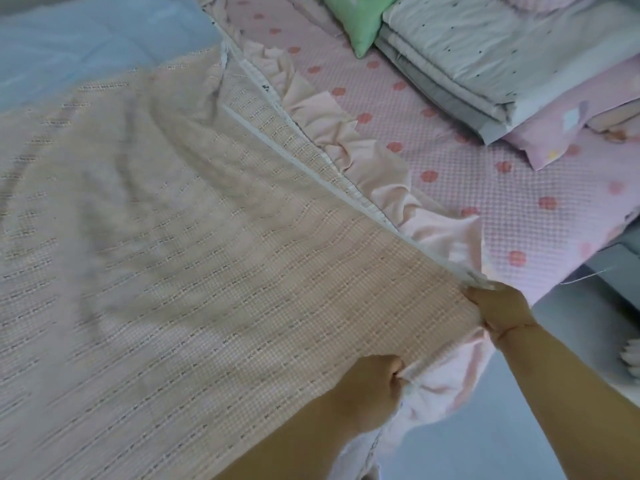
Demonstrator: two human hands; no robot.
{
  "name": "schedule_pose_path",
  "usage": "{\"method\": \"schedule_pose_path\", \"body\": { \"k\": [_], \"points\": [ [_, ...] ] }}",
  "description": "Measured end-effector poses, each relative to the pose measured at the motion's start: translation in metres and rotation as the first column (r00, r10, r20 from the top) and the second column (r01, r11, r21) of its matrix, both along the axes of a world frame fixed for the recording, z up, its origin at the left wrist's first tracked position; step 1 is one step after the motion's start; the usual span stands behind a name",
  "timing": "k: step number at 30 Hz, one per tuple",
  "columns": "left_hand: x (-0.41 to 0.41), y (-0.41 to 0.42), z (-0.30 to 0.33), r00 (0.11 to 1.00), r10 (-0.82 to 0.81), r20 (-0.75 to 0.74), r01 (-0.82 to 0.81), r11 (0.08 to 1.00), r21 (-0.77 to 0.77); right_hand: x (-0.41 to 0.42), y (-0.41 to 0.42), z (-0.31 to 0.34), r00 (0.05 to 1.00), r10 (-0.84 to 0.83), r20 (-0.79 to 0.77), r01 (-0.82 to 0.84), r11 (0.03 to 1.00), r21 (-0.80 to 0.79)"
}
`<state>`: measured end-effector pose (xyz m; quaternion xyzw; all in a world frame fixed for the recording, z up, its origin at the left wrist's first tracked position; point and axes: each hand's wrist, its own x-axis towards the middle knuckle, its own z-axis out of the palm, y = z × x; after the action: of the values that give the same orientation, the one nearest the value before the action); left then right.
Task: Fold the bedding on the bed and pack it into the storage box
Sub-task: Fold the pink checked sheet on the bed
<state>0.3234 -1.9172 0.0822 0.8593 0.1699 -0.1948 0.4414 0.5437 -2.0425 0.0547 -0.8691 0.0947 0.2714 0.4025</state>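
Note:
A large beige woven blanket (166, 258) with a pale pink ruffled border (346, 129) lies spread across the bed, its right edge running diagonally. My right hand (498, 306) grips the blanket's near corner where the white trim ends. My left hand (370, 386) grips the blanket's near edge a little lower and to the left, fingers curled round the fabric. Both forearms reach in from the bottom right. No storage box is in view.
A pink sheet with red flower dots (485, 188) covers the mattress on the right. A stack of folded grey-white bedding (485, 64), a green pillow (360, 19) and a pink pillow (571, 123) sit at the top right. Pale blue bedding (86, 43) lies top left. Grey floor (485, 438) shows bottom right.

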Motion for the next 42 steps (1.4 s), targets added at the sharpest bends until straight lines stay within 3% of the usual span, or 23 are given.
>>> {"method": "schedule_pose_path", "body": {
  "k": [2, 4, 6, 8, 11, 15, 17, 20, 23, 29, 31, 34, 36, 39, 40, 42],
  "points": [
    [0.003, -0.024, -0.003, 0.997, -0.062, -0.037, 0.06, 0.996, -0.06, -0.007, -0.026, -0.006, 0.998, -0.065, -0.003, 0.064, 0.991, -0.119],
    [0.002, -0.039, -0.006, 0.989, -0.122, -0.078, 0.113, 0.987, -0.113, -0.018, -0.043, -0.009, 1.0, -0.027, -0.006, 0.024, 0.966, -0.259],
    [-0.005, -0.039, -0.007, 0.988, -0.104, -0.116, 0.086, 0.985, -0.152, -0.022, -0.045, -0.01, 0.998, -0.055, -0.035, 0.046, 0.973, -0.225],
    [-0.015, -0.025, -0.01, 0.992, -0.035, -0.118, 0.015, 0.987, -0.159, -0.02, -0.036, -0.006, 0.993, -0.066, -0.097, 0.047, 0.983, -0.178],
    [-0.028, 0.006, -0.029, 0.985, 0.152, -0.084, -0.157, 0.986, -0.052, -0.013, -0.017, -0.001, 0.988, 0.01, -0.155, -0.042, 0.978, -0.203],
    [-0.038, 0.047, -0.049, 0.879, 0.465, -0.109, -0.466, 0.885, 0.021, -0.01, 0.001, -0.006, 0.977, 0.14, -0.164, -0.171, 0.965, -0.197],
    [-0.04, 0.06, -0.049, 0.844, 0.526, -0.103, -0.527, 0.85, 0.022, -0.011, 0.004, -0.006, 0.959, 0.261, -0.114, -0.281, 0.93, -0.237],
    [-0.042, 0.066, -0.047, 0.829, 0.549, -0.107, -0.552, 0.834, 0.004, -0.006, -0.006, -0.004, 0.949, 0.314, -0.029, -0.308, 0.904, -0.298],
    [-0.048, 0.068, -0.049, 0.825, 0.549, -0.137, -0.553, 0.833, 0.01, 0.001, -0.027, -0.007, 0.914, 0.402, -0.05, -0.368, 0.771, -0.521],
    [-0.068, 0.079, -0.052, 0.798, 0.578, -0.17, -0.564, 0.816, 0.125, -0.018, -0.004, -0.013, 0.908, 0.416, -0.04, -0.304, 0.592, -0.747],
    [-0.078, 0.079, -0.052, 0.788, 0.592, -0.17, -0.56, 0.804, 0.202, -0.035, 0.022, -0.008, 0.861, 0.508, 0.044, -0.296, 0.567, -0.769],
    [-0.09, 0.076, -0.056, 0.834, 0.541, -0.108, -0.475, 0.804, 0.358, -0.071, 0.071, -0.011, 0.644, 0.748, 0.157, -0.519, 0.579, -0.629],
    [-0.097, 0.075, -0.06, 0.877, 0.455, -0.152, -0.358, 0.832, 0.424, -0.1, 0.1, -0.019, 0.439, 0.888, 0.138, -0.732, 0.443, -0.517],
    [-0.119, 0.078, -0.066, 0.849, 0.428, -0.31, -0.252, 0.843, 0.474, -0.129, 0.122, -0.028, 0.236, 0.965, -0.118, -0.882, 0.161, -0.443],
    [-0.129, 0.08, -0.066, 0.819, 0.459, -0.345, -0.255, 0.829, 0.498, -0.133, 0.124, -0.029, 0.241, 0.944, -0.223, -0.875, 0.113, -0.47],
    [-0.147, 0.086, -0.063, 0.734, 0.558, -0.387, -0.31, 0.782, 0.54, -0.138, 0.128, -0.023, 0.37, 0.884, -0.286, -0.798, 0.145, -0.585]
  ]
}}
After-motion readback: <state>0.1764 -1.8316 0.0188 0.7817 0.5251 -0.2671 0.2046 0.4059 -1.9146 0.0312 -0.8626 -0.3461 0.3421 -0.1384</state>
